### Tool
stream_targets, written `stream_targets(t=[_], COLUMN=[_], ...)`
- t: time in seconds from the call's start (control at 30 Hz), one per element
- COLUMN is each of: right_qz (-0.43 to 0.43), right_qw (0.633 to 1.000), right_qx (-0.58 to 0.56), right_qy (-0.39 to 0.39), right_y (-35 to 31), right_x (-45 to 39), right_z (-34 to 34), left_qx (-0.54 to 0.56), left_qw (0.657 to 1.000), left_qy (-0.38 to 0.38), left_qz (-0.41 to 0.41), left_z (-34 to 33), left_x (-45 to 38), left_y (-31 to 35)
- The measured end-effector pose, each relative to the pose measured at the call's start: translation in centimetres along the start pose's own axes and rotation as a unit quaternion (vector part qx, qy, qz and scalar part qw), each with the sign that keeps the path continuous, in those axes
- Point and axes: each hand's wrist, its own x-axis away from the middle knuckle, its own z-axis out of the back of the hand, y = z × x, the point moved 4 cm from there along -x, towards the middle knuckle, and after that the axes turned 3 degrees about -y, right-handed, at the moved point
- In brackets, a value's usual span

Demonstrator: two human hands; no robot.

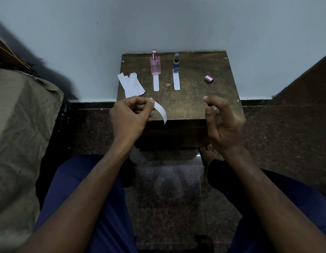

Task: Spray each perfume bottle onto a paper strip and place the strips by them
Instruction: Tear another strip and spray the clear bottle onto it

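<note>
- A person sits before a small dark table (195, 99) in the middle of the frame; both forearms reach up from the bottom edge.
- The left hand (129, 117), left of centre, pinches a white paper strip (161, 111) between thumb and fingers. The strip's long axis runs down and to the right, its free end curling toward the other hand.
- The right hand (224, 121), right of centre, is curled around a small dark bottle (210, 105), mostly hidden; a fingertip sits on its top. Which way the nozzle faces cannot be told.
- The strip's free end and the bottle are near each other but apart, the strip lying to the left of the bottle.
- Further up the table, a pink bottle (155, 65) and a blue bottle (176, 65) stand upright, each with a strip laid just below it.
- Spare strips (131, 84) lie at the table's upper left; a pink cap (209, 78) lies at the upper right.
- This looks like the third spray; the strip probably needs to face the nozzle.
</note>
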Motion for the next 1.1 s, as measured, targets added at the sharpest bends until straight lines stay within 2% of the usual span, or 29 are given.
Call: stream_targets(t=[0.07,0.2,0.37,0.5,0.63,0.93,1.1], right_qz=[-0.036,-0.181,-0.251,-0.244,-0.197,-0.206,-0.191], right_qw=[0.999,0.977,0.955,0.947,0.973,0.979,0.979], right_qx=[-0.014,-0.102,-0.151,-0.196,-0.099,0.000,0.035], right_qy=[-0.003,-0.038,-0.052,-0.068,-0.064,-0.015,-0.055], right_y=[0.0,0.8,2.0,2.7,3.3,6.9,10.1], right_x=[-0.1,-0.2,-0.4,-0.8,-1.3,-4.8,-7.8], right_z=[-0.1,-0.5,-1.4,-2.5,-3.2,-3.8,-5.3], left_qx=[0.005,0.004,-0.027,-0.009,0.001,-0.006,-0.002], left_qw=[1.000,0.999,0.994,0.991,0.988,0.978,0.974], left_qy=[-0.009,-0.046,-0.088,-0.119,-0.141,-0.197,-0.220], left_qz=[0.004,-0.016,-0.056,-0.065,-0.066,-0.064,-0.059], left_z=[-0.2,-0.8,-1.6,-2.5,-4.0,-7.0,-8.7], left_x=[0.0,-0.1,-0.3,-0.7,-1.0,-2.5,-3.6], left_y=[-0.1,0.0,-0.2,-0.4,-0.7,-1.2,-1.5])
